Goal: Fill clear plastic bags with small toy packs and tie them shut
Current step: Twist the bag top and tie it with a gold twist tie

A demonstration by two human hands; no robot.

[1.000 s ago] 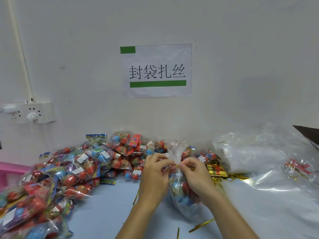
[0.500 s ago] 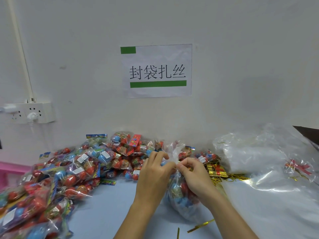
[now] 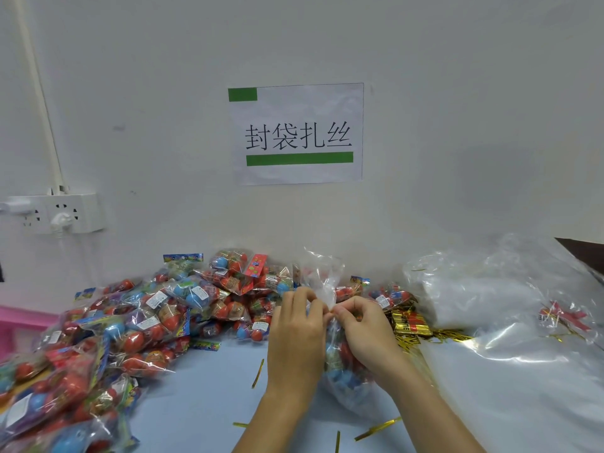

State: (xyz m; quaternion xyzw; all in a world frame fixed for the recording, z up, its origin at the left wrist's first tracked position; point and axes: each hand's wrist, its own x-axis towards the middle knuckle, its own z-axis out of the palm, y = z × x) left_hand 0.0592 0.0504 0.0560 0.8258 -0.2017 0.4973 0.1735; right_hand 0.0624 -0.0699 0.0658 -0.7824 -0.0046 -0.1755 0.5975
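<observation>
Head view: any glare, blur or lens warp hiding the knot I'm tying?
Head view: soft, even light, no hard shadows; glare streaks on the clear plastic sheeting at right; fisheye bends the wall conduit; toy packs blur at lower left; the bag neck is sharp, but both hands cover the tie.
</observation>
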